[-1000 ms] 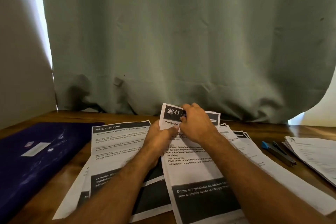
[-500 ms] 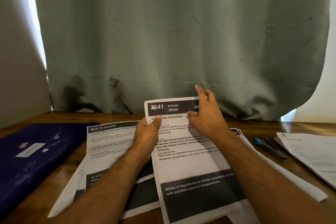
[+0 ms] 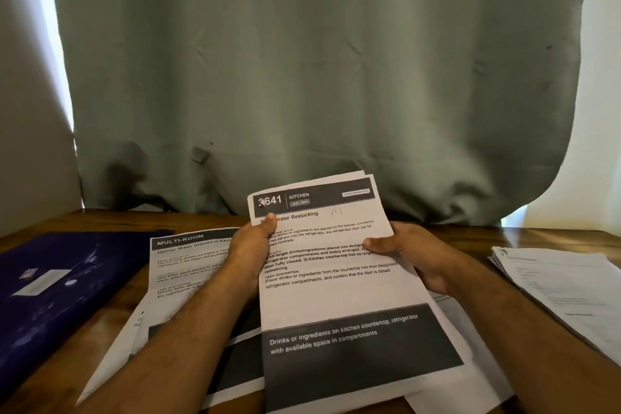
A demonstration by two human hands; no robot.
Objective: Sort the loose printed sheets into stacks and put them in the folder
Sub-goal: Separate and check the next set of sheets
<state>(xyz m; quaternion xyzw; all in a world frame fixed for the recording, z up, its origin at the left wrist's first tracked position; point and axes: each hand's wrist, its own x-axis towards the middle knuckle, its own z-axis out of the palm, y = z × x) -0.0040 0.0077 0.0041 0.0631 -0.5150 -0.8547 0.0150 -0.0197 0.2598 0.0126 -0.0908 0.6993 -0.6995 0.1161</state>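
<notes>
A small bundle of printed sheets headed "Kitchen, Refrigerator Restocking" (image 3: 336,296) is raised above the wooden table in the middle of the view. My left hand (image 3: 250,245) grips its left edge, thumb on the top page. My right hand (image 3: 408,252) grips its right edge, thumb on the text. Beneath and to the left lie sheets headed "Multi-Room" (image 3: 188,265). A dark blue folder (image 3: 57,286) lies shut at the far left. A further stack of sheets (image 3: 564,286) sits at the right edge.
A grey-green curtain (image 3: 319,77) hangs right behind the table (image 3: 463,235) and touches its far edge. More loose sheets (image 3: 470,376) lie under the held bundle at the lower right. Bare wood shows between folder and papers.
The bundle has been lifted and tilted up towards me. My right hand moved from its top edge down to the right edge. The stapler near the right stack is out of sight now.
</notes>
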